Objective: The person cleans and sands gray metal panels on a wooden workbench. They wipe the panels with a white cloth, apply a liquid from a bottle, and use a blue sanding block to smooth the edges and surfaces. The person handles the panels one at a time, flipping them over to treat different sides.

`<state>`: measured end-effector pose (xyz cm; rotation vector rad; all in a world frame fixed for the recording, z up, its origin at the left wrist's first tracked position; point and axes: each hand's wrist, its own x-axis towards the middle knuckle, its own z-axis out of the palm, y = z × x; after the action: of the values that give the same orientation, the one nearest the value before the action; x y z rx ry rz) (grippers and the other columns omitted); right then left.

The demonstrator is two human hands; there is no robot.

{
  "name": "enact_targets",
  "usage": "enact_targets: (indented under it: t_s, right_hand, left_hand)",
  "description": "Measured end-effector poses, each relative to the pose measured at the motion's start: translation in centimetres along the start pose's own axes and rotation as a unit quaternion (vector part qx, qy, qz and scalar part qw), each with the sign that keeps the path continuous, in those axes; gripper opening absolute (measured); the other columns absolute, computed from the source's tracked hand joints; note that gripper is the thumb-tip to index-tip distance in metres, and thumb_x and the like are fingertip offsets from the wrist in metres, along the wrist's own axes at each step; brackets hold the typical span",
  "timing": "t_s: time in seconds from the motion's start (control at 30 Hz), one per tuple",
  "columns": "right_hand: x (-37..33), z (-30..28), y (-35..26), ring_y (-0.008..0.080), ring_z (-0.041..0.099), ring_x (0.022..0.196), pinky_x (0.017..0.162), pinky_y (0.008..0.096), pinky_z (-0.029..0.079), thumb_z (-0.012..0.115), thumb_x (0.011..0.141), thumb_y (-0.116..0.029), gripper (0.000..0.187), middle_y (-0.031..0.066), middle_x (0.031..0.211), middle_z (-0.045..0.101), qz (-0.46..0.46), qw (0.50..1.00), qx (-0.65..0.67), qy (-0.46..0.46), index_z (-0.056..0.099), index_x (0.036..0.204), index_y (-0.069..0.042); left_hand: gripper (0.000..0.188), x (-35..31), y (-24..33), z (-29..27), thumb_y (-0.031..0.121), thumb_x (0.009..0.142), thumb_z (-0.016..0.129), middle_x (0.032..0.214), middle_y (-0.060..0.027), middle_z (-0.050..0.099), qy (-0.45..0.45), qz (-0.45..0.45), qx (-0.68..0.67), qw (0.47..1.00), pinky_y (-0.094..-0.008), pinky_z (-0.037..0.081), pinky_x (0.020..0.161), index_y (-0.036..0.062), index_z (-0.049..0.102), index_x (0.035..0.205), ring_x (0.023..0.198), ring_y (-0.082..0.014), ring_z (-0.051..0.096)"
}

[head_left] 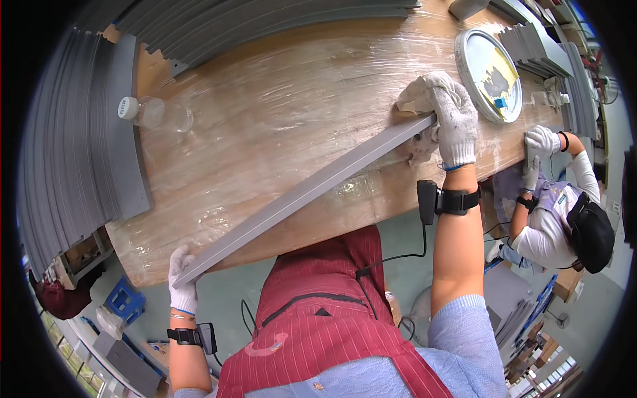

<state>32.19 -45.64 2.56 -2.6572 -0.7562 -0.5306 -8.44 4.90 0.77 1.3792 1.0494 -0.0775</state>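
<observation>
A long, narrow grey strip (308, 194) slants across the table's near side from lower left to upper right. My left hand (182, 275), in a white knitted glove, is closed round its lower end, at the table's front left corner. At the upper end is my right hand (453, 123), gloved as well, with its fingers curled down over a crumpled beige cloth (417, 98). The cloth shows on both sides of the strip and is pressed against it. My right fingertips are partly hidden.
Plastic film covers the wooden table (265, 113). Grey panels are stacked at the left (79, 132) and along the back (265, 26). A clear bottle (156, 114) lies near the left stack. A round lid (472, 56) with putty sits at right, near a co-worker (554, 209). A blue stool (125, 300) stands below.
</observation>
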Motion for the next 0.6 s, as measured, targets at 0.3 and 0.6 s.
enact_targets:
  t_s: [0.3,0.6]
  right_hand:
    - [6.6,2.8,-2.4,0.0101,0.066,0.082,0.079,0.0254,0.053,0.067,0.1,-0.014,0.015,0.0041,0.096,0.076,0.344,0.874,0.302,0.165,0.076,0.11,-0.005]
    - [-2.4,8.7,-30.9,0.0304,0.065,0.093,0.087,0.05,0.053,0.067,0.087,-0.021,0.03,0.0087,0.102,0.065,-0.14,0.949,0.208,-0.193,0.069,0.116,-0.016]
  left_hand:
    - [0.057,2.6,3.4,5.8,0.004,0.084,0.076,0.125,-0.0139,0.067,-0.128,-0.01,-0.168,0.977,-0.0404,0.057,0.099,-0.0034,0.055,0.137,0.112,-0.0252,0.068]
    - [0.05,6.5,2.9,9.9,0.007,0.096,0.065,0.128,-0.0154,0.066,-0.114,-0.079,-0.253,0.958,-0.0475,0.06,0.097,-0.0016,0.049,0.143,0.112,-0.0299,0.069]
